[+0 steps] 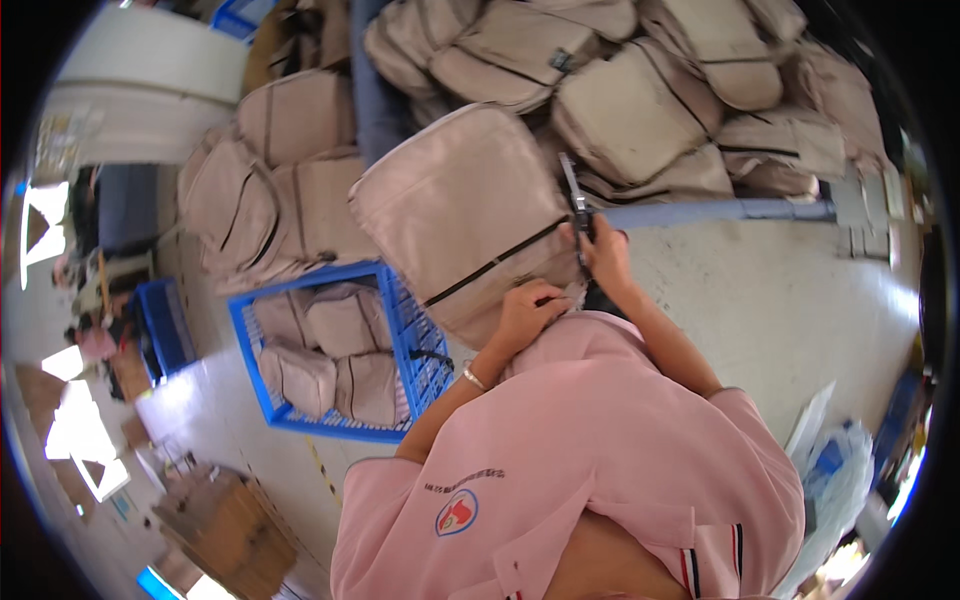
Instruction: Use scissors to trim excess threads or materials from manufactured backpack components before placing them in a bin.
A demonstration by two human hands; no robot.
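A beige backpack (470, 200) with a black zipper stripe rests against my front, its rounded end pointing away from me. My left hand (528, 312) is closed on the near edge of this backpack, fingers bent inward. At the backpack's right side, my right hand (606, 258) is closed round a pair of scissors (577, 195), whose dark handles sit in the fingers. The metal blades point away from me, beside the bag's edge. What the left fingertips pinch is partly hidden.
Piled beige backpacks (640, 110) fill the far side, above a blue-grey edge (720, 211). More bags (300, 200) are stacked to the left. A blue plastic crate (400, 345) holding several bags stands on the floor at my left. A clear plastic bag (838, 480) lies at the right.
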